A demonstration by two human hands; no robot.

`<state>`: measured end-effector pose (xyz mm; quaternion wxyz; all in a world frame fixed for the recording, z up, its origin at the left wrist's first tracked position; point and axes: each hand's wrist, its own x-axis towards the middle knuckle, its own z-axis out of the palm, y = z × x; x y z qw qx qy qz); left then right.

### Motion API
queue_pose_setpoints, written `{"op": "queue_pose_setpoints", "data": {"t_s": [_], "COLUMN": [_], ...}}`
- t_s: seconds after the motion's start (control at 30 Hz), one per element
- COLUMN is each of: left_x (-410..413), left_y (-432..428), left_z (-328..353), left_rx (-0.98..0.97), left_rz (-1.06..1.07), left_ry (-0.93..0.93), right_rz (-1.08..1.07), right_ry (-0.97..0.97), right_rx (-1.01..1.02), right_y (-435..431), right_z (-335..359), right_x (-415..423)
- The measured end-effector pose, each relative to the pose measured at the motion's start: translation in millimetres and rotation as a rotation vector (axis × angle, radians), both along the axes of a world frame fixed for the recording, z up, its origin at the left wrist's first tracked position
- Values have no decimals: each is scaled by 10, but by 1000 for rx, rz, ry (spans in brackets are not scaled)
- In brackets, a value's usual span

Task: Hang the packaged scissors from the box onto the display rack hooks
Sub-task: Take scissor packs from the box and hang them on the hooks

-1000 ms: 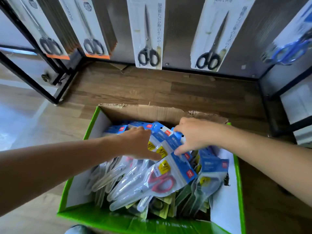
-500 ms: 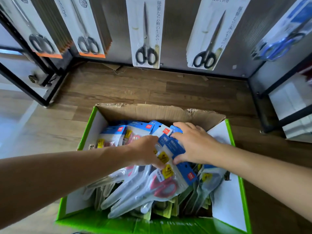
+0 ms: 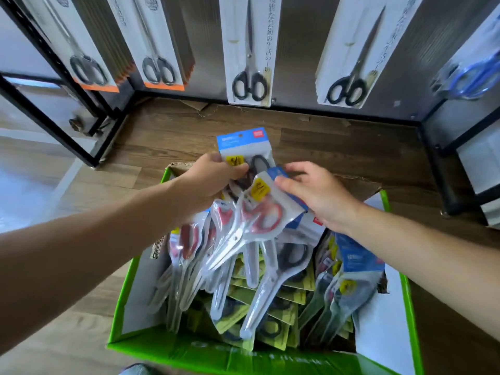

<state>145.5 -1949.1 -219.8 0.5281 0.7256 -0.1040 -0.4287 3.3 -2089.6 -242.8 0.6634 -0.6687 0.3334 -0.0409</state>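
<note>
Packaged scissors (image 3: 239,143) are gripped in the left hand (image 3: 208,182). Just beside that grip, a red-handled pack (image 3: 261,216) is pinched by the right hand (image 3: 316,193) above the box (image 3: 189,350).

Head-worn view, downward (near box (image 3: 216,355))

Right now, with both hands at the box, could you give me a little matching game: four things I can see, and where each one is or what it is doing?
Things:
1. left hand
2. right hand
3. green box
4. black-handled scissors card

States:
A. stands on the wooden floor
B. hangs on the display rack
C. grips a bunch of packs by their tops
D. pinches the top of the red-handled pack

Pairs: 1-C, 2-D, 3-A, 4-B.
</note>
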Motion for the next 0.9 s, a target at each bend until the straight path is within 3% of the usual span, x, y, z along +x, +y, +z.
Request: {"op": "queue_pose_setpoints", "data": {"t_s": [0.13,0.2,0.33,0.57,0.7,0.9], "left_x": [-58,-94,-205,-255,-197,-150], "left_y": [-45,-54,-25,26,81,94], "left_z": [-71,-148,-353,-385,-322,-339], "left_rx": [93,137,217,186,181,224], "left_rz": [-160,-197,-214,-295,-397,-460], "left_ry": [-43,-66,-115,-106,-79,-156], "right_rz": [180,198,217,879,1068,1095], "right_ry": [94,108,217,548,576,486], "right_rx": [-516,-661,-643,-648,-684,-936], "right_y": [40,-32,-178,65,282,395], "right_z": [-26,-28,-14,172,156,37], "right_x": [37,-15,-58,-142,-203,-280]}}
